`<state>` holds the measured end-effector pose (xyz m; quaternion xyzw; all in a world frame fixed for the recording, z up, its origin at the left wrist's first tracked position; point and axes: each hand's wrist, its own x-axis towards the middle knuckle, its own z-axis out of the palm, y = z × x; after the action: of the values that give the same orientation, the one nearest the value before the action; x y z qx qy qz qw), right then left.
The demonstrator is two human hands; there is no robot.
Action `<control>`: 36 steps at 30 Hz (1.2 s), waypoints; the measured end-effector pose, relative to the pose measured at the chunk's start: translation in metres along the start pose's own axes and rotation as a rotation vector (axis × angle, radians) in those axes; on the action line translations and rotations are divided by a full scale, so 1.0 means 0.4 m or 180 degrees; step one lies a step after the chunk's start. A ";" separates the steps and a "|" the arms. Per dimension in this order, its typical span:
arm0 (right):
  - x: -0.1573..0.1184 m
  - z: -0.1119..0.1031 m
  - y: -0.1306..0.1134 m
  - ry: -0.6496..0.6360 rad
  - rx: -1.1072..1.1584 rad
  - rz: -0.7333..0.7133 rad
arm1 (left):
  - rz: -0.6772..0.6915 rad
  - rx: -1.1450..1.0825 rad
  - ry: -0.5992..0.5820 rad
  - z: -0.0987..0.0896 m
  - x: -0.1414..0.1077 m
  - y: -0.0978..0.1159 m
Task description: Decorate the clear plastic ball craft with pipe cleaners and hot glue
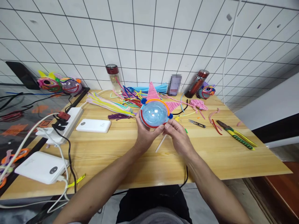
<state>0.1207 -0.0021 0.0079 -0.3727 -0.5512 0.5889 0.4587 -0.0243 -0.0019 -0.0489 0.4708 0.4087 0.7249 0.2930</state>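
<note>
A clear round plastic dome [154, 114] is held up over the middle of the table. Red and orange pipe cleaners edge its rim, with two pink pointed ears [153, 92] and two dark blue pompoms [143, 101] on it. My left hand [146, 133] is closed around the dome's left and lower side. At the lower right rim, the fingers of my right hand [176, 132] pinch the red edging. A thin white stick [160, 143] shows below my right fingers; whether it is held or lies on the table, I cannot tell.
Behind the dome lie bundles of pipe cleaners [109, 104]. Right of it are small snips [197, 123] and green-yellow pliers [237, 135]. Left are a white power bank [93, 126], a power strip [70, 124] and cables. Two bottles [197, 84] and a phone [174, 84] stand along the wall.
</note>
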 end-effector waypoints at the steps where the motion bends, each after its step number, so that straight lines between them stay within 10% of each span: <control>1: 0.002 0.002 -0.002 0.0019 0.0025 -0.0001 | -0.0013 -0.0019 -0.0021 0.001 -0.001 0.003; 23: 0.014 -0.046 -0.006 0.0192 0.0359 0.0063 | -0.0127 -0.0425 -0.0619 0.002 0.001 0.012; 36: 0.009 -0.034 0.020 0.0223 0.0033 -0.0174 | -0.0537 -0.0309 -0.0239 0.007 0.001 -0.006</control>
<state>0.1313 0.0057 -0.0014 -0.3754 -0.5418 0.5656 0.4956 -0.0216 0.0005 -0.0503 0.4468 0.4000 0.6984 0.3906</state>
